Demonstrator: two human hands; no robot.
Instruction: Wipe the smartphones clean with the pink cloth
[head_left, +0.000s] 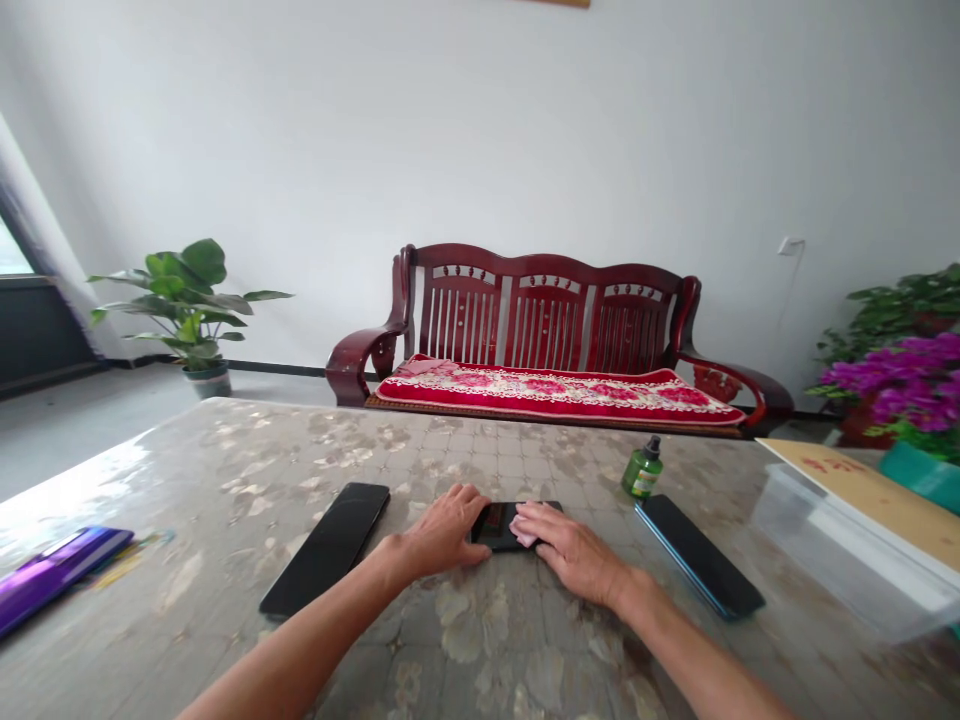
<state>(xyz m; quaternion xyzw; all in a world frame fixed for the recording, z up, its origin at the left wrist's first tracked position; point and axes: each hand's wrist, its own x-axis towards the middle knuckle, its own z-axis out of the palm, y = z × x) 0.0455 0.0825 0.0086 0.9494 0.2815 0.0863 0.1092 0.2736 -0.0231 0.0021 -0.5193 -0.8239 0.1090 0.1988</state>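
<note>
A black smartphone [493,524] lies crosswise on the table in front of me, its dark screen facing up. Around its left end, my left hand [447,530] has fingers at the far edge and thumb at the near edge. My right hand [576,553] presses a small pink cloth [522,531] onto the phone's right half, hiding part of it. To the left lies a larger black phone [328,550]. Right of my right hand is another dark phone [701,555] with a blue edge. Behind that one stands a small green spray bottle [643,468], upright with a black top.
A shiny purple case [60,575] rests at the table's left edge. On the right is a clear plastic box [832,545] with a tan board [885,495] over it, near purple flowers [900,385]. Beyond the patterned table [465,640] stands a wooden bench [540,310].
</note>
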